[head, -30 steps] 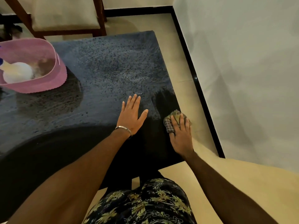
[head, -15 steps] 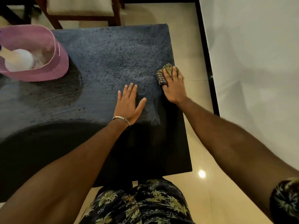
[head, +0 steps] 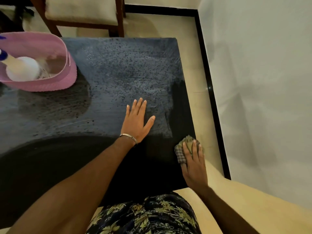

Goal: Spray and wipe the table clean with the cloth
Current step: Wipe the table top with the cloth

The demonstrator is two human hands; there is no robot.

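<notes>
Flat-fingered, the right hand (head: 194, 163) presses the cloth (head: 183, 149) at the table (head: 118, 78) edge; left hand (head: 136, 122) lies spread.

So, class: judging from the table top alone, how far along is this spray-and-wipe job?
Done: the table is sprayed, and a dark strip along its right edge is wiped. In hand: the right hand presses the cloth on that edge; the left hand rests flat. Left: the droplet-speckled middle.
</notes>
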